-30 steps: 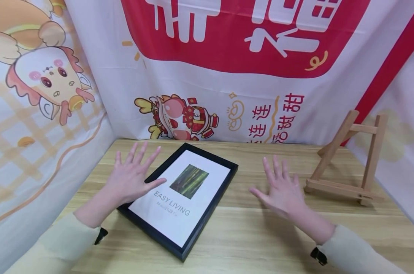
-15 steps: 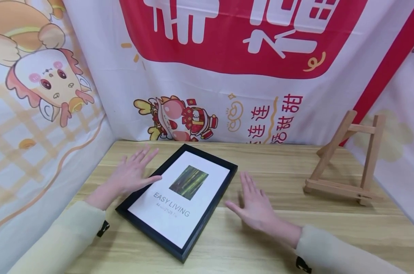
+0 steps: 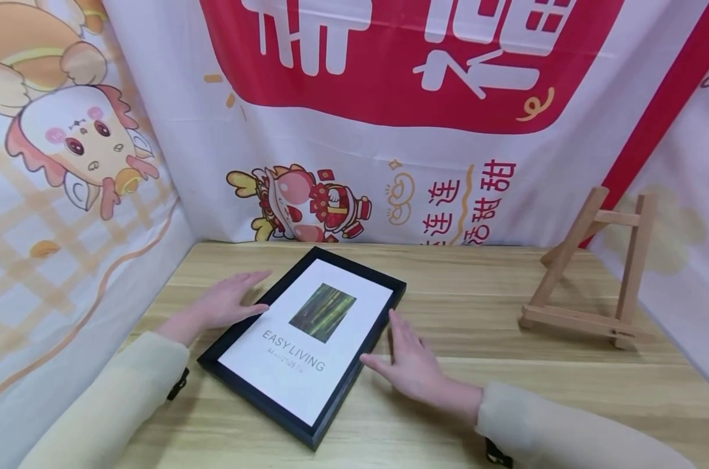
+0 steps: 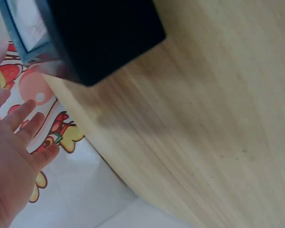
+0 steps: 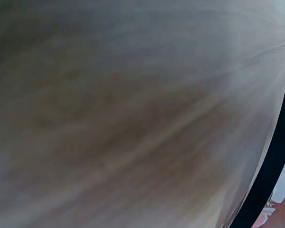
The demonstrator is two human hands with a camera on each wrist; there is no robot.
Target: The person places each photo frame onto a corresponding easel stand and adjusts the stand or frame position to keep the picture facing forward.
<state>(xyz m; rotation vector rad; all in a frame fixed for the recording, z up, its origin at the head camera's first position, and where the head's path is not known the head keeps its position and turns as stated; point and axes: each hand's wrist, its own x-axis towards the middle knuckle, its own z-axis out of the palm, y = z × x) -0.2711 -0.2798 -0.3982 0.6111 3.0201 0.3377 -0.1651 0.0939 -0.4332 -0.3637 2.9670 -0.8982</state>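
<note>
My right hand [image 3: 411, 370] has come in beside the frame [image 3: 307, 339], opposite my left hand [image 3: 228, 303] — seemingly well placed to grip, fingers extended, clamping nothing.

My right grip [image 3: 411, 366] has room to pass over the worktop [image 3: 468, 296] between the black picture frame [image 3: 307, 345] and the wooden easel [image 3: 583, 321]; the printed fabric backdrop [image 3: 413, 117] blocks the far edge.

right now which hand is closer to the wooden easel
Right. The right hand is by the right edge of the picture frame, left of the easel; the left hand is farther off, by the frame's opposite edge.
</note>
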